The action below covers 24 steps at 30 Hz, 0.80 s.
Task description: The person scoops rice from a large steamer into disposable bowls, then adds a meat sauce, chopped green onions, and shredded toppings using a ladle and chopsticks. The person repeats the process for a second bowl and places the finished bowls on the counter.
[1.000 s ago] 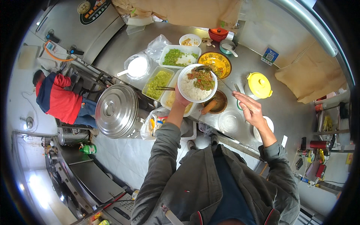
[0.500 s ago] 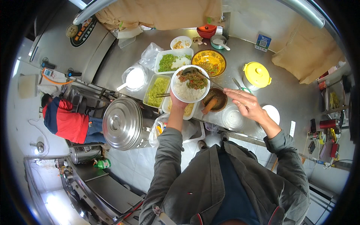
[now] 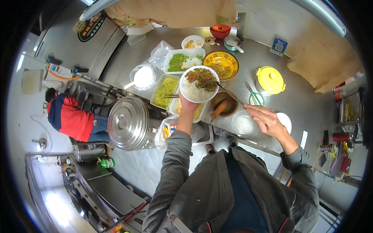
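1. White bowl (image 3: 181, 86): we see it held up over the near part of the steel counter (image 3: 299, 106), just this side of the yellow bowl (image 3: 212, 59). The mortar (image 3: 233, 112) with its wooden pestle (image 3: 220, 110) lies just beside it, to the right.
2. Half a second ago, we had the head of the long-handled spoon (image 3: 210, 83) over the topping, toward the bowl's far side. Now it is at the right inside, near the border of topping and rice.
3. For the work in hand, we judge that this leaves more of the topping uncovered, with the spoon working inside the bowl. Whether it presses on the food, we cannot tell.
4. Our left hand (image 3: 189, 104) cups the bowl from below on its near side; its fingertips are hidden. Thin dark sticks (image 3: 171, 96) jut out nearby, and we cannot tell whether that hand holds them.
5. Our right hand (image 3: 267, 119) is closed around the spoon's handle, well apart from the left.
6. We see white rice (image 3: 193, 91) bare at the left and near side, and glossy reddish-brown and green topping (image 3: 203, 74) heaped toward the far side.
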Available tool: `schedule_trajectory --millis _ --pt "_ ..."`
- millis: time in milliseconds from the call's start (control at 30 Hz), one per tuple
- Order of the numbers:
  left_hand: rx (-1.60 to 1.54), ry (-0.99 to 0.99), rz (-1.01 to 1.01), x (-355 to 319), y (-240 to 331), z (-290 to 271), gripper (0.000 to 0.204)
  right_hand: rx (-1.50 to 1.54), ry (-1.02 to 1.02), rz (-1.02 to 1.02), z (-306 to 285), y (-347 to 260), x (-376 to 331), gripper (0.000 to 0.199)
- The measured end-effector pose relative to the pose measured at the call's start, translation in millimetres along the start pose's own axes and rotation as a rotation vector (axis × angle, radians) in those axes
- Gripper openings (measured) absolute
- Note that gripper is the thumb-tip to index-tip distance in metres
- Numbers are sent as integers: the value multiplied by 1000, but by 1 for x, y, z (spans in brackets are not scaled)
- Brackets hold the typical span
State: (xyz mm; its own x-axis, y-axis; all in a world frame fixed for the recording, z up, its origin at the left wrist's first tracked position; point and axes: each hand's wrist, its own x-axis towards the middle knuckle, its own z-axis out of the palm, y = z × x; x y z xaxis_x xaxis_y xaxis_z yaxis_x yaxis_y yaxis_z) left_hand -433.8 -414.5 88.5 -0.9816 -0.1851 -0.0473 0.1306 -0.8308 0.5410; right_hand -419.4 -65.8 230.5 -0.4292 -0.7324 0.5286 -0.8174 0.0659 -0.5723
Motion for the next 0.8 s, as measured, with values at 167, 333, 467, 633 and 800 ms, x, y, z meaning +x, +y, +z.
schedule_trajectory --millis 167,333,467,633,800 --pt "-72 -107 -19 3 -2 -4 55 2 49 -1 -1 4 5 30" --pt "214 24 88 -2 -1 16 55 -6 35 19 1 3 -4 28" --pt "-197 33 -29 -7 -5 13 56 -51 138 25 -1 8 -3 27" --pt "-216 28 0 -14 -12 11 56 144 246 200 1 4 10 28" --pt "-196 155 -6 -19 -15 -6 57 215 242 264 8 15 13 32"
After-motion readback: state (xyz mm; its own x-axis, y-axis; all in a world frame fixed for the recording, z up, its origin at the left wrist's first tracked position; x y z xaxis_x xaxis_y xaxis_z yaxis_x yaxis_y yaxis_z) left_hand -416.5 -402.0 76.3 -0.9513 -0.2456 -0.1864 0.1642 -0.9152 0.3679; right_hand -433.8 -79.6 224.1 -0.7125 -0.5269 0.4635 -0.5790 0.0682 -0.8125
